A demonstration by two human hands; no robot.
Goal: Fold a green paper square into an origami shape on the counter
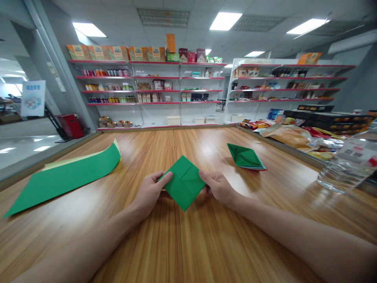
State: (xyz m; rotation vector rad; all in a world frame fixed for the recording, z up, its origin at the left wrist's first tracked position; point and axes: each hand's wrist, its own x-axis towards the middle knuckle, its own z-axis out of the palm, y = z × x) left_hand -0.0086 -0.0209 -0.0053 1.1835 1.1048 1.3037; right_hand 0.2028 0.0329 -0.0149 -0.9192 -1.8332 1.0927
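A folded green paper square (pixel 184 183) is turned like a diamond in front of me, with crease lines across its upper face. My left hand (pixel 153 190) pinches its left corner, the thumb on top and the fingers beneath. At the opposite corner my right hand (pixel 217 187) grips in the same way, its fingers partly hidden under the paper. To the right, apart from my hands, rests a folded green paper piece (pixel 246 157) with a reddish lower edge. A long green sheet (pixel 67 177) with a pale yellow layer curls up at its far end on the left.
The wooden table (pixel 141 243) has a seam down its middle. At the right edge stands a clear water bottle (pixel 347 165). Snack packets (pixel 291 135) and dark boxes (pixel 326 118) lie beyond the table's right rim. Stocked shelves (pixel 156 90) line the back.
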